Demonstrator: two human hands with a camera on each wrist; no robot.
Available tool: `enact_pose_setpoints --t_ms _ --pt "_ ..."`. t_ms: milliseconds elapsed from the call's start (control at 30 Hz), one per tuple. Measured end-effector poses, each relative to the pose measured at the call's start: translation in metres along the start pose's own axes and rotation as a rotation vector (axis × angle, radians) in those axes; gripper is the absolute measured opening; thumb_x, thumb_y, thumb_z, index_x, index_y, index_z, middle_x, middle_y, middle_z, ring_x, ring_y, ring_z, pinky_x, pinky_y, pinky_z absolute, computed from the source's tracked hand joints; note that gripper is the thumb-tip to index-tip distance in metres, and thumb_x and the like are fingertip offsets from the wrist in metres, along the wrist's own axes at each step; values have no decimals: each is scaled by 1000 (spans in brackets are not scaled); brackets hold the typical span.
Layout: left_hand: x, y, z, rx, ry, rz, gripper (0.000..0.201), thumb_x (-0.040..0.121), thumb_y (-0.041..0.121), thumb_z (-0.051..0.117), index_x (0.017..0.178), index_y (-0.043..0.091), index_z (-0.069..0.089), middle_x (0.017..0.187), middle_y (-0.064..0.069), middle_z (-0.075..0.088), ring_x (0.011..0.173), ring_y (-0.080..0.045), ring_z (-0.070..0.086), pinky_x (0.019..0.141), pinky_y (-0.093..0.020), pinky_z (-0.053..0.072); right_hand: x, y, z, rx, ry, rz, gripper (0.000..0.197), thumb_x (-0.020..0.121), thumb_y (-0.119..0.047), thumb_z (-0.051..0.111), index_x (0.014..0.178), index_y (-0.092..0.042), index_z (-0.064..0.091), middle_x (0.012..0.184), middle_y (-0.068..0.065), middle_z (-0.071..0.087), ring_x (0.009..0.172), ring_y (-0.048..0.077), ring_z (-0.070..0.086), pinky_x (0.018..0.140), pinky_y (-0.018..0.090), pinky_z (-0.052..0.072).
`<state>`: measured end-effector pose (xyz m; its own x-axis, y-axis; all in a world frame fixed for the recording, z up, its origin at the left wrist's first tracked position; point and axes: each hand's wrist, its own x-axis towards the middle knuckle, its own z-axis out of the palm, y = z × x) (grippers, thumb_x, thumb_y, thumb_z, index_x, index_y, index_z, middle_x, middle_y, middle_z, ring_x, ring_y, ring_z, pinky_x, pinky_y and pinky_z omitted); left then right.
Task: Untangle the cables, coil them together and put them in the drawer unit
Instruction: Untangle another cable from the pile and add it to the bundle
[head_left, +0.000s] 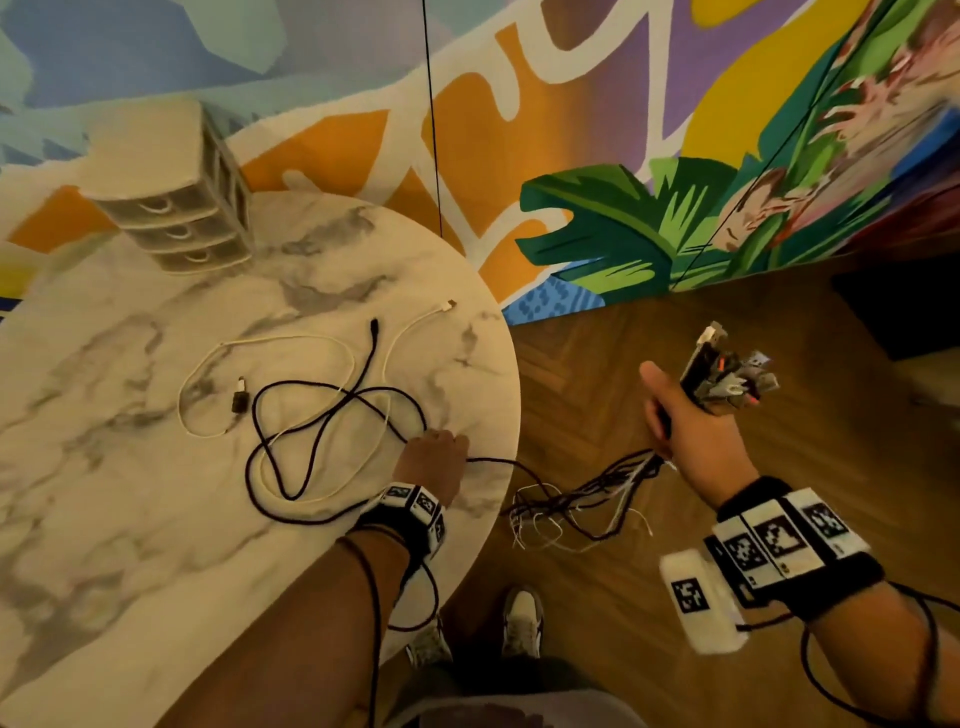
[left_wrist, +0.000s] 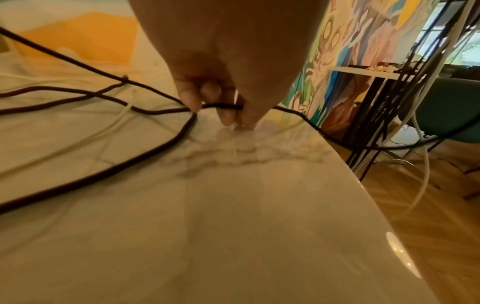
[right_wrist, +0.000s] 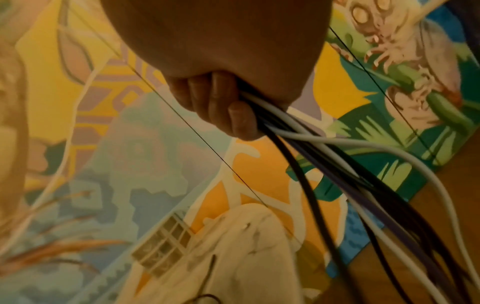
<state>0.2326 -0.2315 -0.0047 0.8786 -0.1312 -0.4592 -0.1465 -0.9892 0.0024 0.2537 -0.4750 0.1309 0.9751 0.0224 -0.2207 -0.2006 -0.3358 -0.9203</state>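
A long black cable (head_left: 322, 415) and a white cable (head_left: 291, 340) lie looped over each other on the round marble table (head_left: 130, 467). My left hand (head_left: 436, 452) is at the table's right edge, where thumb and fingers pinch the black cable (left_wrist: 221, 106) just above the surface. From there the black cable runs off the edge to my right hand (head_left: 670, 415), which is over the floor. That hand grips a bundle of black and white cables (right_wrist: 298, 144), with plugs (head_left: 727, 374) sticking out above the fist and loops (head_left: 571, 504) hanging below. The drawer unit (head_left: 176, 218) stands at the table's far left with its drawers closed.
A painted mural wall (head_left: 623, 156) runs behind the table, with thin black cords (head_left: 431, 130) hanging in front of it. Wooden floor (head_left: 779, 338) lies to the right, and my shoes (head_left: 522, 618) are near the table edge. A teal chair (left_wrist: 446, 111) shows in the left wrist view.
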Motion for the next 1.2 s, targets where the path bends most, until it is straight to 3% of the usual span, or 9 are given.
enact_pose_setpoints --t_ms 100,233,300,367,600,767,967,1100,1200 --pt "-7 8 -17 21 77 -30 24 95 20 37 108 14 56 112 -7 62 112 -29 48 93 -39 37 -4 4 6 -120 8 35 45 94 -41 49 57 -19 40 51 -4 40 45 10 38 54 30 34" --pt "-25 37 -79 -17 320 31 26 97 24 35 99 14 59 100 -6 65 102 -27 53 85 -36 37 -4 19 49 -251 -371 14 26 95 -30 53 70 -27 58 66 -4 61 56 9 55 59 31 49" --pt "-35 52 -104 -71 391 46 22 95 19 38 101 15 58 101 -6 64 101 -26 54 84 -36 37 0 20 68 -141 -410 5 22 95 -14 51 79 -24 60 76 0 61 65 5 60 63 26 52" --pt "-44 56 -114 -102 437 23 20 95 15 39 107 15 55 99 -6 65 96 -26 57 76 -35 39 1 11 80 31 -360 -4 30 97 -2 43 76 -20 55 70 -4 54 54 -2 52 52 13 42" --pt "-58 39 -87 -441 442 -5 36 97 20 40 132 25 35 82 -4 63 73 -25 60 56 -35 38 17 4 96 124 -182 35 29 92 -24 55 67 -10 48 56 6 37 46 12 33 48 30 28" --pt "-50 11 -33 -974 283 -185 21 91 10 47 109 17 55 84 -10 66 75 -30 64 68 -43 54 28 1 94 86 -6 -33 36 95 -19 48 61 -22 58 56 -7 46 49 6 42 48 20 33" --pt "-51 -94 26 -910 262 -448 9 91 21 55 91 16 61 92 -18 65 87 -38 63 77 -43 52 45 -13 58 368 241 17 32 97 -28 50 70 -20 65 50 -1 36 38 9 32 40 25 25" --pt "-54 -113 -47 -826 491 -383 26 98 22 45 96 3 62 97 -16 62 91 -33 58 79 -40 43 51 2 70 410 271 92 32 90 -45 56 87 -15 67 51 -10 42 38 4 36 43 21 28" --pt "-63 -93 -86 -687 429 -321 33 100 28 39 97 6 62 100 -15 64 97 -33 57 83 -39 43 39 8 89 383 128 133 38 93 -42 52 85 -10 71 47 -8 36 38 6 30 43 22 25"
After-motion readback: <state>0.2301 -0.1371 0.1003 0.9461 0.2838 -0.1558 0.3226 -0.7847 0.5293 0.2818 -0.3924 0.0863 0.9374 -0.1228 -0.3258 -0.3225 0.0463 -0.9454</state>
